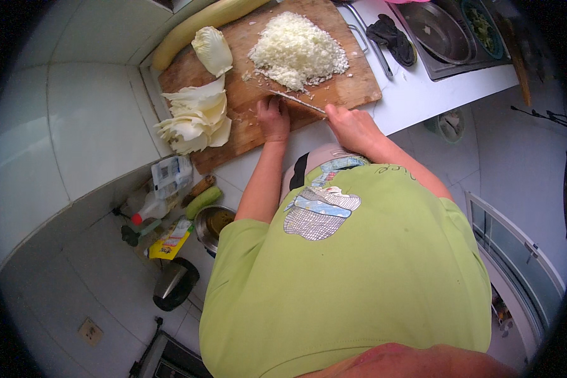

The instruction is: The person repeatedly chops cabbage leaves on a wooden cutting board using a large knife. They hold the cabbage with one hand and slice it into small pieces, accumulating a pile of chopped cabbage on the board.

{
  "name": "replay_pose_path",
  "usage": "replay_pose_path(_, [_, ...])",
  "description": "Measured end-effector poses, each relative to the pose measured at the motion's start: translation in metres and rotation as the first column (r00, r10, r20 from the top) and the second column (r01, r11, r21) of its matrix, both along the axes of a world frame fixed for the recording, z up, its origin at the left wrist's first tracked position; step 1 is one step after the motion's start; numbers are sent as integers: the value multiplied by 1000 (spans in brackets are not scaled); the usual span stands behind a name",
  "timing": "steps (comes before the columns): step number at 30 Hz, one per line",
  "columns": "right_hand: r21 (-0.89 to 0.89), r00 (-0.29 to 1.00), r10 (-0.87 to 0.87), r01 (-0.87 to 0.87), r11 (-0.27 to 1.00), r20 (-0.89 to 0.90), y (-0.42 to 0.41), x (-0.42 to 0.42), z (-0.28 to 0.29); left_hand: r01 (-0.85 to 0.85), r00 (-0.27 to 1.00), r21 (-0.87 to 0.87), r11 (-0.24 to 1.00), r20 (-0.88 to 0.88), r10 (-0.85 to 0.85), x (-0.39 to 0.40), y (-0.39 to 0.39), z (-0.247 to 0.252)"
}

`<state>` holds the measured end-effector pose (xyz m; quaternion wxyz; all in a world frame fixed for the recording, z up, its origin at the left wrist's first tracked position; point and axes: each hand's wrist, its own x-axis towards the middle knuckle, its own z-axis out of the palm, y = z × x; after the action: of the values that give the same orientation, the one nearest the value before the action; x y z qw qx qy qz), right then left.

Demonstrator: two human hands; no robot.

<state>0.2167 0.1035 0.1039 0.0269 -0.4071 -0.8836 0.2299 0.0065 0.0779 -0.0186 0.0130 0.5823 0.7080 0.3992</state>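
Observation:
My right hand [354, 126] grips a kitchen knife [298, 100] at its handle end. The blade is seen nearly edge-on, with white bits along it, above the near part of a wooden cutting board [245, 101]. Close to the blade's far end is my left hand [273, 120], fingers curled; whether it touches the blade or holds anything is hidden. Beyond the knife lies a heap of finely chopped white vegetable [297, 52]. Stacked cabbage leaves [196, 118] rest at the board's left, and a piece of cabbage heart [212, 51] sits above them.
A long pale gourd [203, 28] lies along the board's far left edge. To the right are a dark cloth [391, 40] and a sink with a metal basin [437, 33]. A metal pot [212, 227], bottle [151, 208] and yellow packet [171, 240] stand at lower left.

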Motion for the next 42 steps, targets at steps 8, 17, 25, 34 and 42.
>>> replay_pose_path(8, [-28, 993, 64, -61, 998, 99, 5, -7, 14, 18, 999, 20, 1000, -48, -17, -3, -1, -4])
replay_pose_path(17, [-71, 999, -1, 4, 997, 44, 5, -2, -8, 15, 997, 19, 1000, -81, -14, 0, -4, 0])
replay_pose_path(25, [-34, 990, 79, -76, 997, 112, 6, -4, 12, -3, 999, 30, 1000, -51, 4, 1, -3, 0])
replay_pose_path(34, [-72, 1000, 15, -13, 997, 25, 4, -2, 0, -20, 998, 17, 1000, -65, 21, 1, -4, -1])
replay_pose_path(42, [-67, 993, 46, -40, 997, 105, 9, -9, 9, 1, 997, 23, 1000, -83, 1, 0, -4, -1])
